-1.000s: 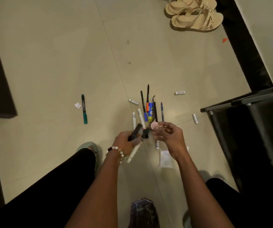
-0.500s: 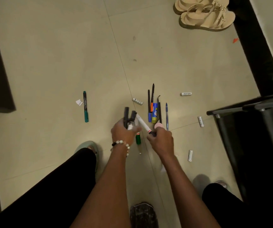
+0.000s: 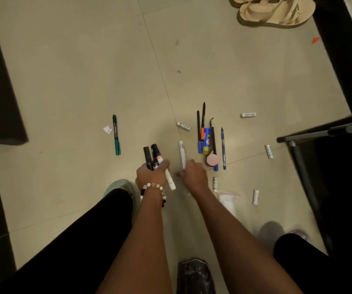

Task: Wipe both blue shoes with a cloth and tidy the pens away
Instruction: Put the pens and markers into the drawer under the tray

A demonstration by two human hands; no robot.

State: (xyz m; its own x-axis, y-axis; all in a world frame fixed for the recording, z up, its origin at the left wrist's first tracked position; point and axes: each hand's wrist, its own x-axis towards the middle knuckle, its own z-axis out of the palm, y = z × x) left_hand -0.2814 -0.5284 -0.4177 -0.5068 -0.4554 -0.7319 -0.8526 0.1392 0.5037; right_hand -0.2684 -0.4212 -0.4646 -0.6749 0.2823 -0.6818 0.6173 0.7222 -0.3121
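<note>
Now lower, right hand pinches white pen; left hand grips markers beside loose pens.

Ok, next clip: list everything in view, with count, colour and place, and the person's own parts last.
Green marker: one, alone on the floor at left.
Paper scrap: one, white, beside the green marker.
Pens and glue stick: a small cluster, black, blue, orange and yellow, centre right.
Pink disc: one, at the near end of the cluster.
Batteries: five, white, scattered at right.
White marker: one, on the floor at the right hand's fingertips.
Sandals: one pair, beige, top right.
Rack: one, black, right edge.
Bag: one, dark, bottom centre.
Left hand: grips a bundle of markers, black and white.
Right hand: reaching to the white marker; grip unclear.
</note>
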